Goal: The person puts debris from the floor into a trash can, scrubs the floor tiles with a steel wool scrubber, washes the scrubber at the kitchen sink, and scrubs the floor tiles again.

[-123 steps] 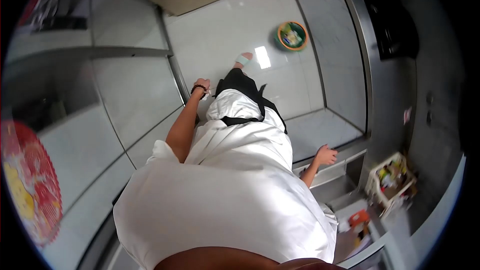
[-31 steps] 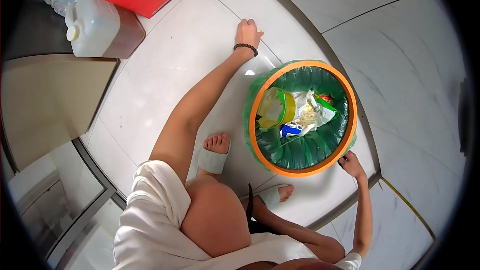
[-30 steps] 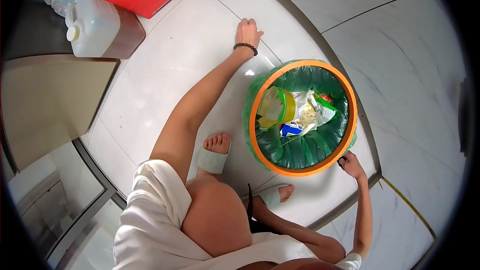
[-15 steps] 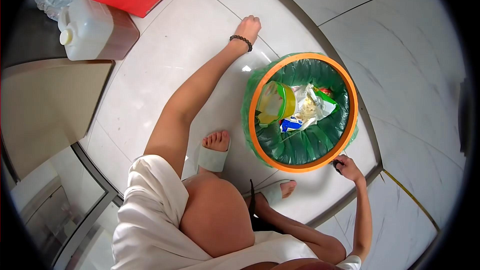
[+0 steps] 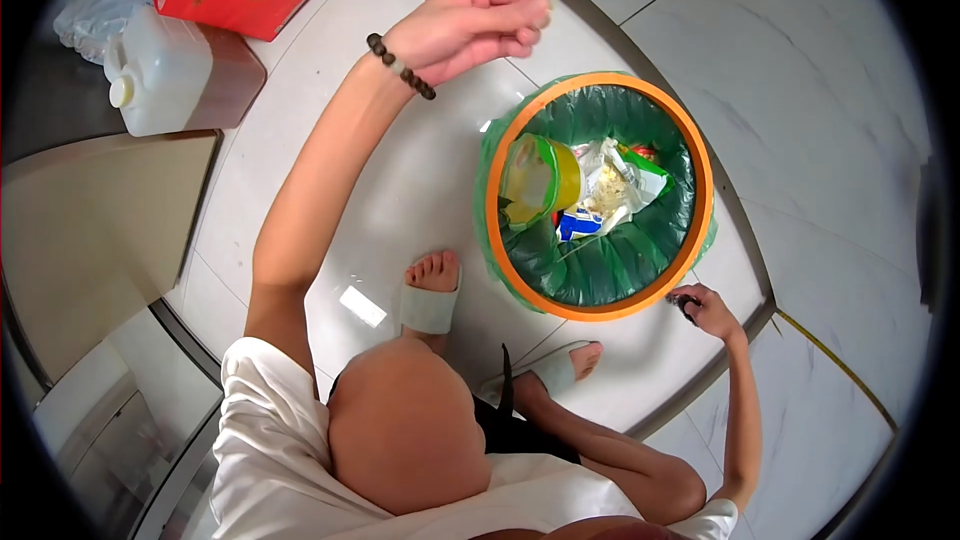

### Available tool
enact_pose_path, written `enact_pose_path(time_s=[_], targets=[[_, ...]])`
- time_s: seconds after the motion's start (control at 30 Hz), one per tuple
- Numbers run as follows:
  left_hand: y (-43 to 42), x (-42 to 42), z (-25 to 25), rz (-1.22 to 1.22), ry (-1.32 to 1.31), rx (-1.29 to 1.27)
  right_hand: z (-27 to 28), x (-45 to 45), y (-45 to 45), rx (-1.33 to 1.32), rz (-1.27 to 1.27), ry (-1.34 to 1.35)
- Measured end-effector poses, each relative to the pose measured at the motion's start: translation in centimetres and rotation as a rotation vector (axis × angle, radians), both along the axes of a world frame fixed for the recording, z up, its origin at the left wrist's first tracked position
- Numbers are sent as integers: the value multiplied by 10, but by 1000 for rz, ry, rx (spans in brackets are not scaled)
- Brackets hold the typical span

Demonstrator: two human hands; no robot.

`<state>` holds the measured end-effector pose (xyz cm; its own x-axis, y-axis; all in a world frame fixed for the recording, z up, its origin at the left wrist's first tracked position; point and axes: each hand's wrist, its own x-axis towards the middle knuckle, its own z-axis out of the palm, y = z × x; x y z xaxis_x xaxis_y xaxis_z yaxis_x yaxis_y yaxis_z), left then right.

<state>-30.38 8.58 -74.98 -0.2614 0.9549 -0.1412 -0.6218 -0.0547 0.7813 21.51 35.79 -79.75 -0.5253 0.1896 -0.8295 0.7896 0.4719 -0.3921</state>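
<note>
Left hand [image 5: 465,32] aloft, fingertips [image 5: 538,12] together

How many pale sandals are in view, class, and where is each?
2: one sandal on the left foot, the other sandal on the right foot, both near the bin. No others show.

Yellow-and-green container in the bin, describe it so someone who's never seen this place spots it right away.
On the pale tiled floor stands a round, orange-rimmed bin with a green liner. Inside, toward the left of the view, sits the container, tilted, with a yellow band and green rim. It keeps a round shape, unlike the crumpled packaging beside it.
</note>
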Motion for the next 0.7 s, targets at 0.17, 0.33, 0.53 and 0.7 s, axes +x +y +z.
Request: enact_pose_path(time_s=[0.17,0.33,0.53,0.7], targets=[[11,64,50,-208,627,1,8,-6,-10,-2,7,-12],[22,86,44,-28,1363,48,12,7,-16,-7,63,50],[18,83,55,151,1414,-78,16,38,-25,60,35,-14],[14,84,40,318,1877,-93,9,69,-33,192,36,75]])
